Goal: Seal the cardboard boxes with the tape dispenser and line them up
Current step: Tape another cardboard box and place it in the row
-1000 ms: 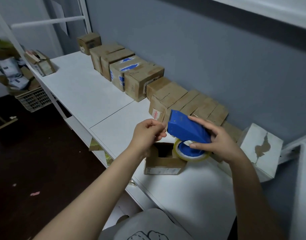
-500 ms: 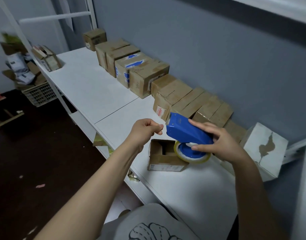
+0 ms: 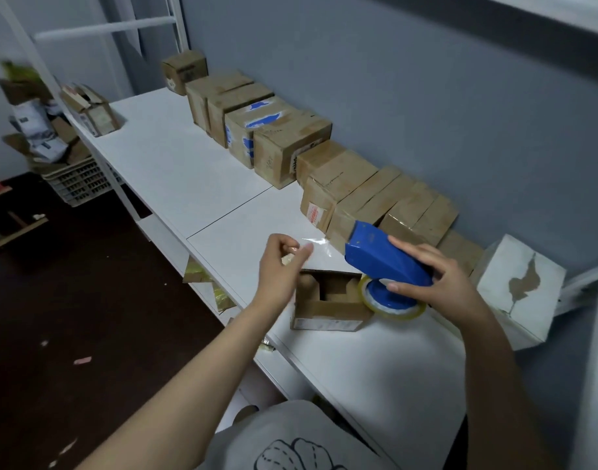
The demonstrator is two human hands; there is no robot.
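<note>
Tape (image 3: 316, 245) runs in a short clear strip between my two hands. My left hand (image 3: 280, 266) pinches its free end between thumb and fingertips, and my right hand (image 3: 441, 283) is wrapped round the blue tape dispenser (image 3: 382, 257), fingers over the top and thumb against the hub of the roll. Both hover just above the open box (image 3: 326, 305), which sits on the white table (image 3: 206, 184) near its front edge. Its top gapes and the dark inside shows, though I cannot tell how the flaps lie. Behind it, the row of sealed boxes (image 3: 358, 195) stands side by side along the grey wall (image 3: 426, 113), and a white box (image 3: 521, 290) with a brown patch sits off to my right. I take this as the start of sealing this box: tape drawn out, nothing stuck down yet. The flaps look as if they need closing first, and both my hands are full, so I expect to press them shut with the heel of a hand. Then the free end goes on one side and the dispenser pulls straight across the seam. The loose strip could fold onto itself if I let it slacken. After that the box joins the row.
</note>
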